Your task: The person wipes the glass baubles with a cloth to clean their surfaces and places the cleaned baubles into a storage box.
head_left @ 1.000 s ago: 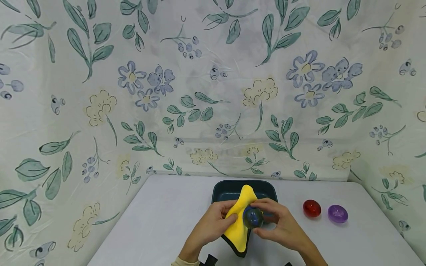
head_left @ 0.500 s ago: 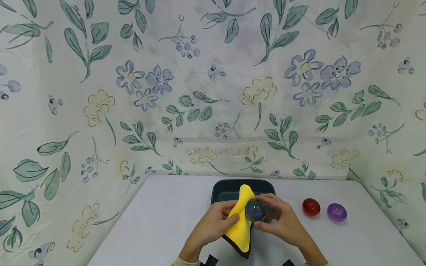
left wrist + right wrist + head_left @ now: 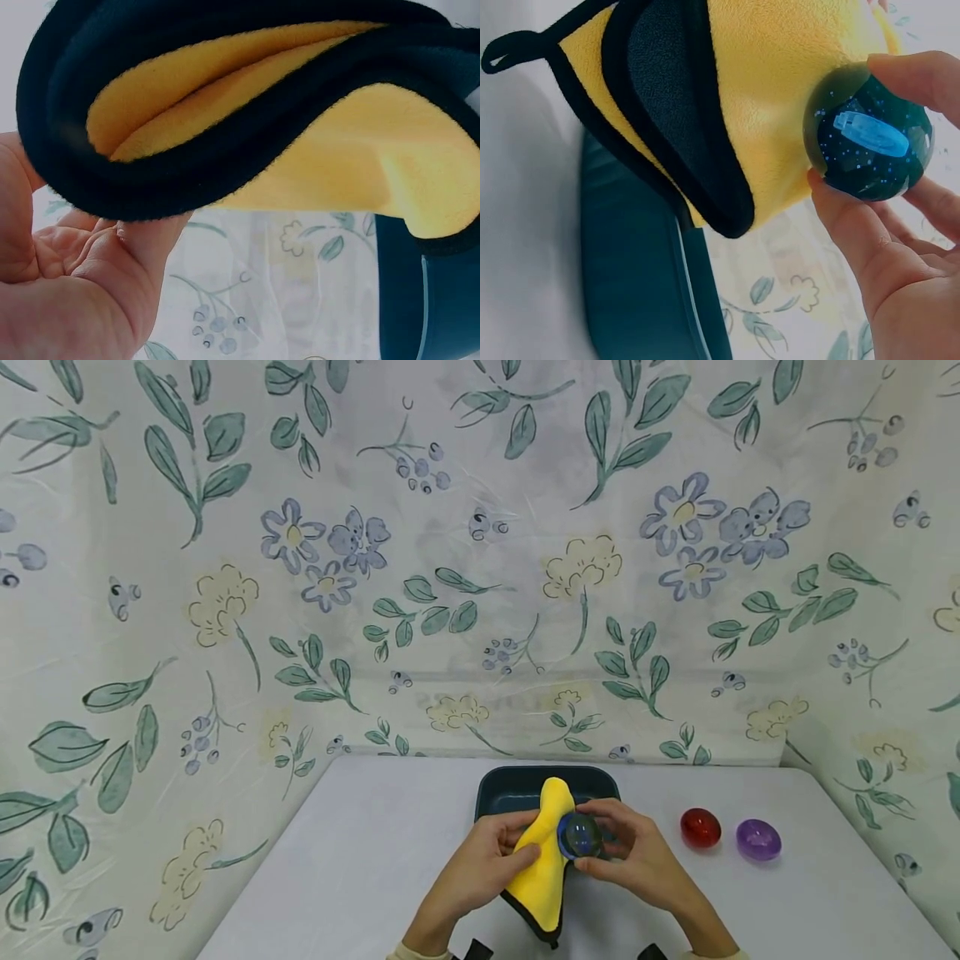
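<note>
My left hand (image 3: 483,862) pinches a folded yellow microfiber cloth (image 3: 542,887) with dark edging and a dark underside. In the left wrist view the cloth (image 3: 352,157) hangs in folds over the fingers. A see-through, bluish ball (image 3: 581,836) is gripped between the thumb and fingers of my right hand (image 3: 637,856). The right wrist view shows the ball (image 3: 870,135) speckled with bright dots, a light reflection on its face, and its side against the yellow cloth. Part of the cloth behind the ball is hidden.
Behind the hands stands a dark teal tray (image 3: 497,787), partly covered by the cloth and hands. A red ball (image 3: 701,828) and a purple ball (image 3: 759,840) lie on the white table (image 3: 360,852) to the right. A floral curtain (image 3: 480,610) hangs at the back.
The ball and my right hand have shifted slightly up and to the right, and the cloth's lower part has moved a little right with them. My left hand stays almost still.
</note>
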Tool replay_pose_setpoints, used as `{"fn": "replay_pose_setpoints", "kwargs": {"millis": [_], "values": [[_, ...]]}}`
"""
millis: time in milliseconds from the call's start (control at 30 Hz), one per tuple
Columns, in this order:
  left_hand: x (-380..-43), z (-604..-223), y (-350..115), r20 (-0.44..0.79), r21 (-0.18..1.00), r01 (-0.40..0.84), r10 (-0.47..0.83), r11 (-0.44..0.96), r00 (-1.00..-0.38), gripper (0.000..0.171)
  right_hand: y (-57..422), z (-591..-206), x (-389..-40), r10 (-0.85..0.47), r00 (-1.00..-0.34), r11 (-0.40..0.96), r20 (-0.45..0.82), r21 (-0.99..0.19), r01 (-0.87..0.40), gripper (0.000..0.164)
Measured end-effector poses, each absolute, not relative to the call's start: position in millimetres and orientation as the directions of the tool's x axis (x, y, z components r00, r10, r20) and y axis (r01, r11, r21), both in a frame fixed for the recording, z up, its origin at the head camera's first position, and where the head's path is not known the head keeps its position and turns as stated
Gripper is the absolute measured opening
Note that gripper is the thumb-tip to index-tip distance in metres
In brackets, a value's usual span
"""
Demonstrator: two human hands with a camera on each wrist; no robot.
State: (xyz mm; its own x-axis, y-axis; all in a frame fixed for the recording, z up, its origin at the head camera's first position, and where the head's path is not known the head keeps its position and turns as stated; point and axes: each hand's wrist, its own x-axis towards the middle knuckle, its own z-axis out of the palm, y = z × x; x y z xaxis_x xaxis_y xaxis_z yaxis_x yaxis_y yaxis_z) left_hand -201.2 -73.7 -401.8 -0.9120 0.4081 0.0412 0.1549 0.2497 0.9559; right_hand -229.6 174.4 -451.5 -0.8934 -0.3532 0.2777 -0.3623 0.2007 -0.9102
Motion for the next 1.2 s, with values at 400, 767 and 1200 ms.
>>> {"fn": "replay_pose_setpoints", "kwargs": {"millis": [400, 767, 1200], "values": [[-200.2, -400.0, -72.5, 0.068, 0.956, 0.163, 0.353, 0.245, -0.933, 0.051, 177.2, -453.1, -232.7, -0.331, -0.901, 0.267, 0.281, -0.887, -0.375, 0.054], [-197.4, -398.6, -69.2, 0.078, 0.954, 0.162, 0.312, 0.252, -0.947, 0.051, 173.8, -452.3, -232.7, -0.335, -0.918, 0.291, 0.211, -0.904, -0.314, 0.062], [-202.1, -399.6, -71.7, 0.115, 0.925, 0.218, 0.317, 0.311, -0.941, 0.048, 172.4, -450.3, -230.2, -0.496, -0.842, 0.189, 0.212, -0.920, -0.342, 0.050]]}}
